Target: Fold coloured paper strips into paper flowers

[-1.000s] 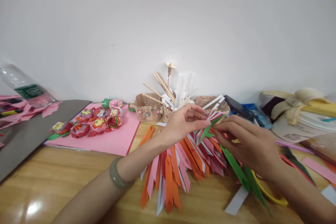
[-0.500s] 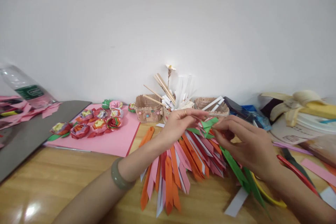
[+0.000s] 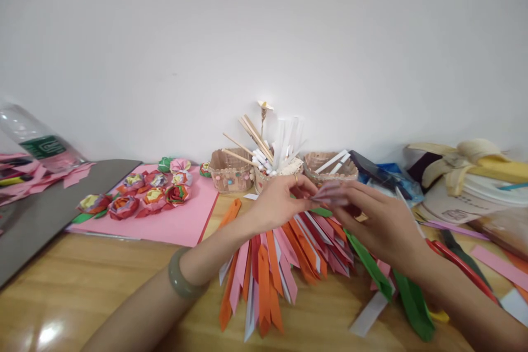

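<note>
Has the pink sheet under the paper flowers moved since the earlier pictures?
No: the pink sheet holds its place against the basket nearest it; only the view drifts slightly.

Layered pinkish-lavender paper piece (image 3: 327,193), blurred, between the fingers (image 3: 365,196)

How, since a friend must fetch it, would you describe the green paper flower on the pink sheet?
On the wooden table, to the picture's left, find the pink sheet. At its back edge, beside the pink flower, sits the round green paper flower. Unlike the other flowers there, mostly red, pink or yellow, it looks almost wholly green.
</note>
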`<state>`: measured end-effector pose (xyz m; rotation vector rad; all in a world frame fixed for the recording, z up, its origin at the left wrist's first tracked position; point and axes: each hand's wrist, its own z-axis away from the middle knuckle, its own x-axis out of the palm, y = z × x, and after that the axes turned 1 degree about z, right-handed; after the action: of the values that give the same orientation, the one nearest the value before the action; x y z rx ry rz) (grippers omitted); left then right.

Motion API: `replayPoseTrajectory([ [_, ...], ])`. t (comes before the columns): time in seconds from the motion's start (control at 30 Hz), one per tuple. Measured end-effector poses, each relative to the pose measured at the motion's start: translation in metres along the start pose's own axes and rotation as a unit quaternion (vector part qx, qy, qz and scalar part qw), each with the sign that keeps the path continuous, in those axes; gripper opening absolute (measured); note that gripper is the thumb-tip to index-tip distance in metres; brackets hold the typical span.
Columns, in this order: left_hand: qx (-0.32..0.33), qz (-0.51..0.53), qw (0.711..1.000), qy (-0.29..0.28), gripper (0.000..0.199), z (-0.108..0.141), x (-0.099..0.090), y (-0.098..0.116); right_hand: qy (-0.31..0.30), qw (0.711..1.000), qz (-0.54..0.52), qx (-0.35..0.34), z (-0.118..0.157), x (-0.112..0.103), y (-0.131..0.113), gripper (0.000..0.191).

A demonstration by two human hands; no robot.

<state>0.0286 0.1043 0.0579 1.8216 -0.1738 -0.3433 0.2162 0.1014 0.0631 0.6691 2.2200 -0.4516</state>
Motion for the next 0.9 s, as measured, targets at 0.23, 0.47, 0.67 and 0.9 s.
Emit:
replayPoseTrajectory([
  [0.23, 0.108, -0.007, 0.987, 0.116, 0.02, 0.002, 0.004, 0.008, -0.022, 0.995, -0.078, 0.052, -0.009, -0.014, -0.008, 0.013],
  [0.47, -0.066, 0.058, 0.996, -0.016, 0.017, -0.002, 0.002, 0.008, 0.032, 0.997, 0.051, -0.042, 0.002, -0.005, 0.001, 0.009],
  [0.67, 0.057, 0.059, 0.995, 0.062, 0.02, 0.0, 0.009, 0.004, -0.047, 0.995, -0.07, 0.047, -0.009, -0.013, -0.004, 0.013],
  [0.9, -0.09, 0.262, 0.956, 0.092, 0.01, 0.001, 0.01, 0.012, 0.016, 1.0, -0.017, -0.004, -0.005, -0.012, -0.003, 0.01],
])
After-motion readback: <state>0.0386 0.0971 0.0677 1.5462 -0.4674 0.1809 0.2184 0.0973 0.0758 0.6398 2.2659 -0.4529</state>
